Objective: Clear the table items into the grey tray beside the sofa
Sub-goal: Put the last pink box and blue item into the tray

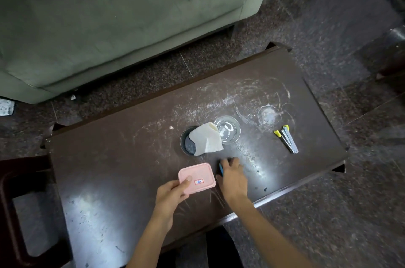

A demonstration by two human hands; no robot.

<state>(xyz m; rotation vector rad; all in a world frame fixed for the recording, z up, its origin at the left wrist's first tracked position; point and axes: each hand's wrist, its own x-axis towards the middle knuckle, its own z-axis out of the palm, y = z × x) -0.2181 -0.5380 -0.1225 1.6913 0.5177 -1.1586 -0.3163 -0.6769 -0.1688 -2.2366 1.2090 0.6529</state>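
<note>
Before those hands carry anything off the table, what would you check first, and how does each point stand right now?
1. Left hand has a firm hold on the pink box: ok, thumb on the lid, fingers curled under its edge.
2. Right hand has picked up the blue thing: cannot tell, the hand mostly covers it.
3. Grey tray in sight for the drop: not ok, it is out of view.
4. Tissue lies steady: not ok, it drapes over the dark round dish and touches the glass bowl.
5. Stapler is clear of the hands: ok, it lies apart.
</note>
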